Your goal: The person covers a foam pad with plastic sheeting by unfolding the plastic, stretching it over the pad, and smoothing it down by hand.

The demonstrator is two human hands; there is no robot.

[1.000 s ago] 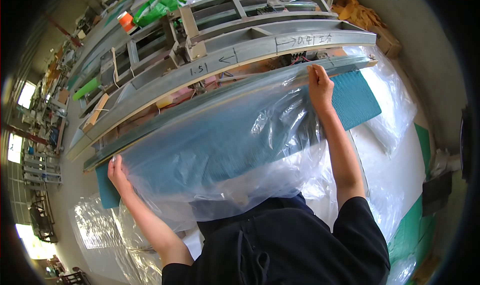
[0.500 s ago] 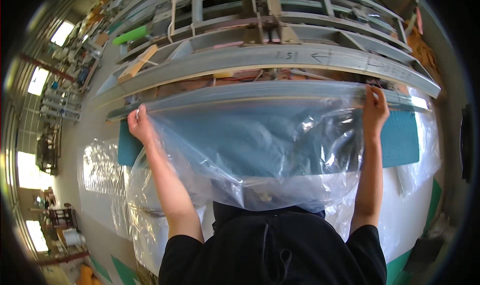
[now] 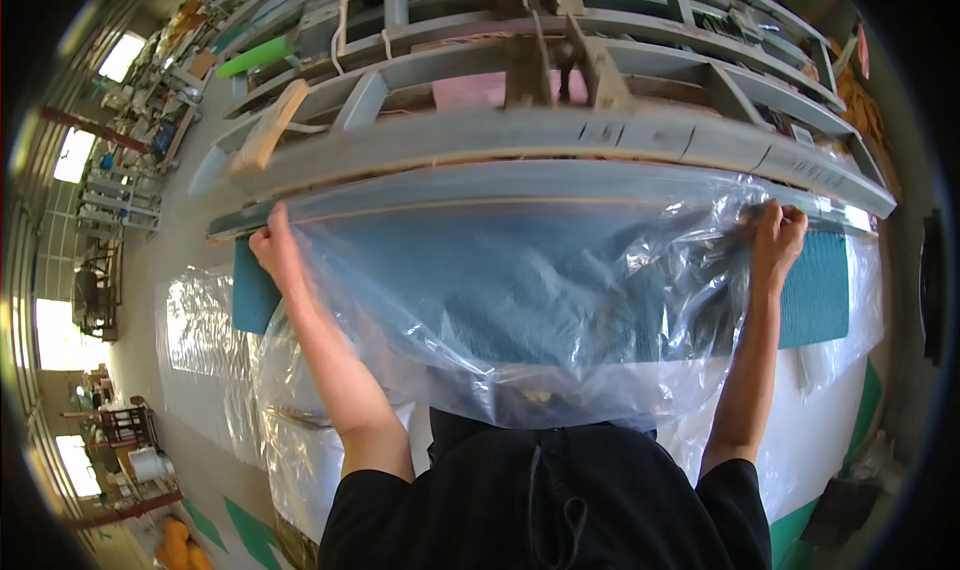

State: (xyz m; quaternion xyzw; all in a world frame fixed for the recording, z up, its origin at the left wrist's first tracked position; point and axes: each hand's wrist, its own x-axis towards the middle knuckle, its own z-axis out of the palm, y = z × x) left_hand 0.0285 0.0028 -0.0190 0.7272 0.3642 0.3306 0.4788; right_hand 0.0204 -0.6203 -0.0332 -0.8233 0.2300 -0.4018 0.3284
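A clear plastic sheet or bag [image 3: 480, 300] is stretched between my hands over a teal mat [image 3: 815, 285] on the machine's front. My left hand [image 3: 276, 245] pinches the sheet's upper left corner. On the right, my right hand [image 3: 778, 238] grips the opposite corner with its fingers curled. The sheet's far edge lies along the lower bar [image 3: 235, 222], beneath a long grey metal upper bar [image 3: 430, 150]. That upper bar is blurred and looks very near the film. The near part of the sheet hangs in folds against my black shirt.
Behind the bar stands a grey metal frame [image 3: 365, 100] with a wooden block [image 3: 272, 125] and a green roll [image 3: 253, 57]. More crumpled clear plastic [image 3: 205, 320] lies at the left, and another piece [image 3: 835, 350] hangs at the right. Shelves with clutter line the far left.
The grey upper bar has come down and nearer to me. My right hand has shifted right and slightly nearer, drawing the film wider. My left hand stays almost in place.
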